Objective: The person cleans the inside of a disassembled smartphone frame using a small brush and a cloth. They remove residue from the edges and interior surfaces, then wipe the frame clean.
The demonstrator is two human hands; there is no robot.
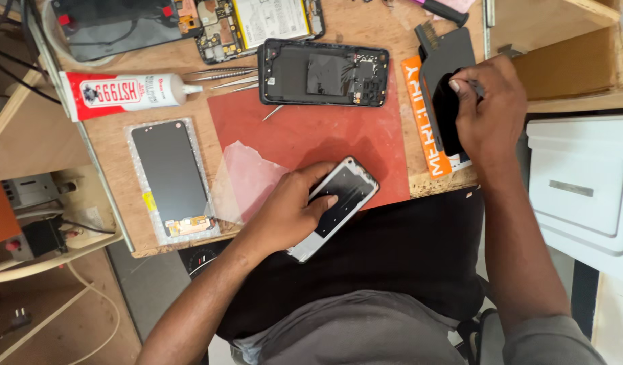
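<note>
From the head camera, your left hand (284, 213) clasps a silver-edged phone frame (335, 206) at the near edge of the red mat (305, 138), thumb pressing on its dark panel. Your right hand (487, 111) is closed around a thin tool (475, 86) over a black pad (447, 118) on the bench's right side, beside an orange strip (423, 125). Above the mat lies an opened black phone back (323, 73); tweezers (220, 73) and a glue tube (125, 92) lie to its left. A wrapped replacement screen (171, 177) rests on the wooden bench (115, 145).
</note>
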